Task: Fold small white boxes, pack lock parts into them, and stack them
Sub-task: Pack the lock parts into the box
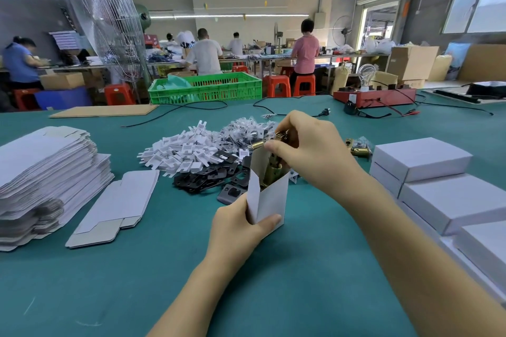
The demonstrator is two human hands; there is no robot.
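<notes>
My left hand (237, 223) grips a small white box (269, 198) that stands upright and open at the top on the green table. A brass lock part (272, 169) sticks out of the box's mouth. My right hand (306, 146) pinches the upper end of that brass part above the box. Behind the box lie a pile of white card inserts (182, 152), dark metal plates (202, 179) and small bagged screws (246, 128). Closed white boxes (438, 186) are stacked at the right.
A tall stack of flat white box blanks (41, 175) sits at the left, with a few loose blanks (117, 205) beside it. More brass parts (357, 146) lie behind my right hand. A red tester (375, 97), cables and a green crate (205, 87) are further back.
</notes>
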